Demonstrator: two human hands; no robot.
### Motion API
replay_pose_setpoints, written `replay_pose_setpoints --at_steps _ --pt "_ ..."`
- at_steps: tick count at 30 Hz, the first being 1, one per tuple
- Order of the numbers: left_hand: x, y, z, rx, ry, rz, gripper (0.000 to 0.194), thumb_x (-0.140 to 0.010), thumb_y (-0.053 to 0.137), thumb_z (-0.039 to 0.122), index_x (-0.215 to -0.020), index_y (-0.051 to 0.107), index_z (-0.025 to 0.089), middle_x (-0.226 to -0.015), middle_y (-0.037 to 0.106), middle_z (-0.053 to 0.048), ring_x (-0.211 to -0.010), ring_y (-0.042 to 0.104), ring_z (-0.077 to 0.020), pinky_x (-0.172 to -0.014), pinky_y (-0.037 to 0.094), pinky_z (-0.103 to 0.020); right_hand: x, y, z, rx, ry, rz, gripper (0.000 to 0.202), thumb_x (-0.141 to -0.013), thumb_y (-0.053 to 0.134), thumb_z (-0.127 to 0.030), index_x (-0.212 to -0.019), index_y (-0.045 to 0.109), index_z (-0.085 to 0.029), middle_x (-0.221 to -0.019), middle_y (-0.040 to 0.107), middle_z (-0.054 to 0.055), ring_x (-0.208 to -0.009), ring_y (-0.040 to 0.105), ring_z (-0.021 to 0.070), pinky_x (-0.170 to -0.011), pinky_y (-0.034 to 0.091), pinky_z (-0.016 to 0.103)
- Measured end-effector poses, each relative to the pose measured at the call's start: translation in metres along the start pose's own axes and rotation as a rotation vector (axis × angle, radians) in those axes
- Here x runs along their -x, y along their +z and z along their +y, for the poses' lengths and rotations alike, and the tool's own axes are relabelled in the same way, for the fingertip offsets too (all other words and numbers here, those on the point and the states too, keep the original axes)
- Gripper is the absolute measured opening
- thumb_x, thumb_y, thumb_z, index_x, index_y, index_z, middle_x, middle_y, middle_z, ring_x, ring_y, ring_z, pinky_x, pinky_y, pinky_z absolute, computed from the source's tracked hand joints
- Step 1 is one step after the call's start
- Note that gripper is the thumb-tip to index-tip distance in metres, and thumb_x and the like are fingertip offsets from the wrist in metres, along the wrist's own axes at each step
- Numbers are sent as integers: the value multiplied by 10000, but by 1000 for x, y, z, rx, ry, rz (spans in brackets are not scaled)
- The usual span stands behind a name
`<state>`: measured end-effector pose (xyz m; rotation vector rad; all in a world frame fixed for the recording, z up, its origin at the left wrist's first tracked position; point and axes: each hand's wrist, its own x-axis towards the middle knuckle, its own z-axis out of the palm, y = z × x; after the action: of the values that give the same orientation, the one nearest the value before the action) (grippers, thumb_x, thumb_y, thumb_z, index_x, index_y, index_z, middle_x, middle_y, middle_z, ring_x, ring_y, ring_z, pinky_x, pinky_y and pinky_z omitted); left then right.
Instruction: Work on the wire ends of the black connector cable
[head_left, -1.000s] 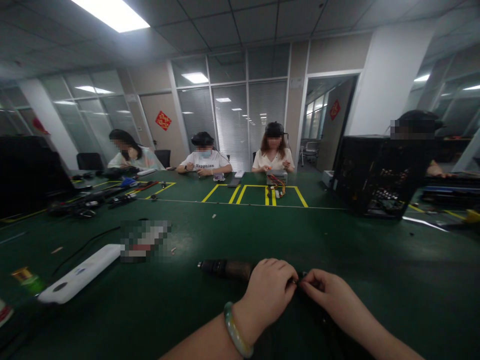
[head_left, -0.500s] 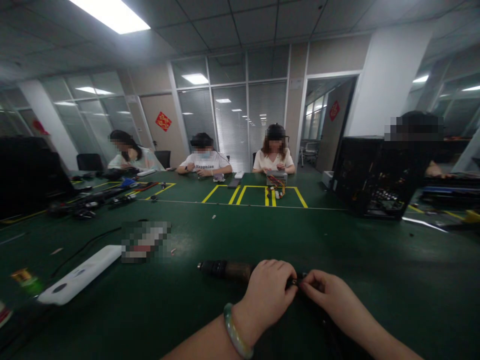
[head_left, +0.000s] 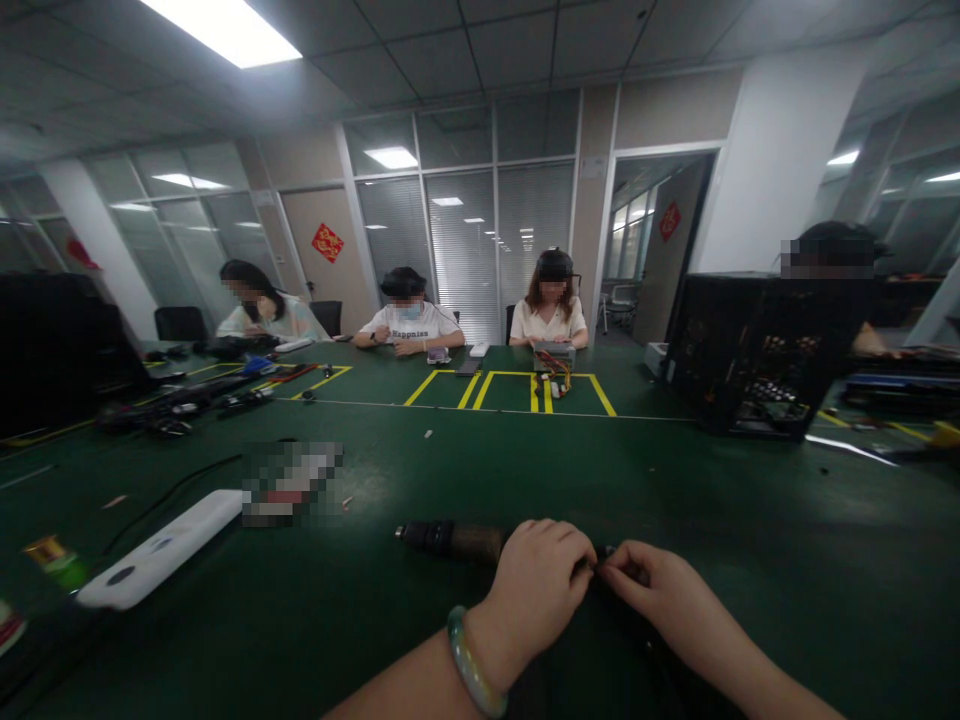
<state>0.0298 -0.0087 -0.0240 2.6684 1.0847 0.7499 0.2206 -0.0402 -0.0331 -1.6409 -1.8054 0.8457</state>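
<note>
An electric screwdriver (head_left: 469, 541) with a brown barrel and a black nose lies on the green table, pointing left. My left hand (head_left: 534, 580), a jade bangle (head_left: 474, 665) at its wrist, is closed over the screwdriver's rear part. Close by on the right, my right hand (head_left: 660, 590) is closed in a pinch at the tool's rear end, its fingertips almost touching the left thumb. A small dark part shows between the two hands, too hidden to name. Below the right hand runs something dark, hard to make out.
On the left lie a white power strip (head_left: 165, 552), a blurred-out flat object (head_left: 292, 485) and a green bottle (head_left: 58, 565). A black computer case (head_left: 739, 355) stands at the right. Several people sit around the table (head_left: 480, 460); one handles a power supply (head_left: 553, 356) with loose wires.
My hands stay in nearly the same place. Their fingertips have shifted slightly, and the small dark part between them shows less than before.
</note>
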Motion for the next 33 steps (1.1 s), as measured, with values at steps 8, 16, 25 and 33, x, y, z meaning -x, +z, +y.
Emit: replay_pose_setpoints --at_steps 8,16,25,33 --pt "1 -1 1 42 -32 29 125 -819 628 236 -939 595 219 -918 631 12 -882 559 -186 -808 383 -348 1 0 0 -7 14 0 212 -857 548 -373 -803 667 -206 -767 703 3 -701 643 181 -590 417 235" --pt "2 0 1 40 -29 33 109 -829 618 260 -921 592 206 -904 629 -1 -876 558 -194 -790 388 -349 -1 0 -2 21 -2 8 208 -846 542 -357 -782 663 -201 -741 697 5 -690 632 182 -589 411 238" --pt "1 -1 0 32 -8 8 56 -845 609 230 -900 606 232 -914 630 28 -885 555 -170 -796 383 -327 0 0 -2 -21 3 -1 197 -851 554 -356 -794 670 -207 -753 698 0 -702 637 178 -594 412 230" --pt "1 -6 4 22 -58 -17 127 -848 591 249 -973 579 231 -944 624 15 -885 557 -181 -798 399 -342 1 -1 -2 -17 15 -20 217 -868 540 -377 -816 669 -210 -760 692 -1 -698 631 174 -586 418 223"
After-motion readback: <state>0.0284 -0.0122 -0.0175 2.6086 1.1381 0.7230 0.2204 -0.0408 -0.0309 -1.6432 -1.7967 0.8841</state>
